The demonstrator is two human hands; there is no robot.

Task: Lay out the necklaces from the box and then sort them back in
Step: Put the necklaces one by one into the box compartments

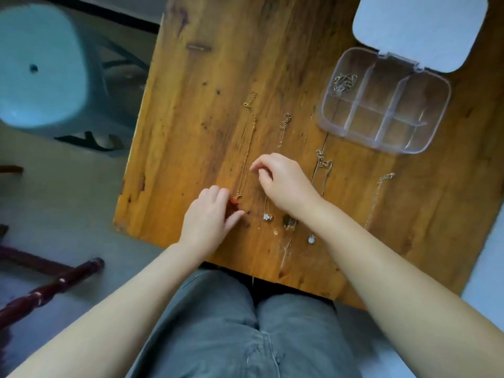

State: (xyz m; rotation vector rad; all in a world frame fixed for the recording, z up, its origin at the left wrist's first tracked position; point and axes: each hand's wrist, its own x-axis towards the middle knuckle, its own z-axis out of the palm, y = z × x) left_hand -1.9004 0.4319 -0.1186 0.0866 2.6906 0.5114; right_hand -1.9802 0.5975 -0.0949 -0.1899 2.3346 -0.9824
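Several thin necklaces lie stretched out side by side on the wooden table (207, 110). The leftmost is a gold chain (248, 148) with a red pendant (235, 200). My left hand (210, 216) rests at that pendant, fingers touching it. My right hand (281, 181) hovers just right of the gold chain, thumb and forefinger pinched close together; whether they grip the chain is unclear. Other chains carry a white flower pendant (267, 216), a dark pendant (288, 221) and a pale round pendant (311, 239). The clear compartment box (384, 102) stands open at the far right, one necklace (344, 82) bunched in its back left compartment.
The box's white lid (420, 28) lies folded back beyond it. A teal plastic stool (41, 66) stands on the floor left of the table. A dark red wooden leg (51, 287) lies at lower left. My grey-trousered knees (245, 331) sit under the table's near edge.
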